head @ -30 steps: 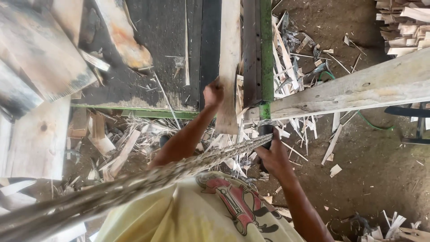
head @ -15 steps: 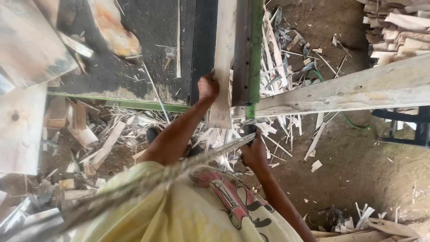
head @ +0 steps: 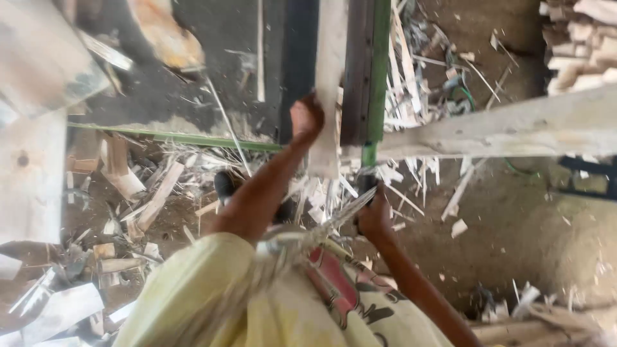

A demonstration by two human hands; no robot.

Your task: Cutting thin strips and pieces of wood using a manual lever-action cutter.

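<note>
Overhead: left hand (head: 306,119) pressed on near end of pale plank (head: 329,90), fingers curled over its edge, holding it flat on dark machine bed (head: 193,83). Plank runs lengthwise beside dark rail (head: 355,71) with green edge (head: 379,71). Right hand (head: 373,215) low, by green post (head: 368,156); grip there blurred, cannot tell if clenched. Progress, judged: most of plank already on bed, only short end overhangs; feed looks well along. Offcuts (head: 154,199) litter ground. Thick beam (head: 501,132) crosses right.
</note>
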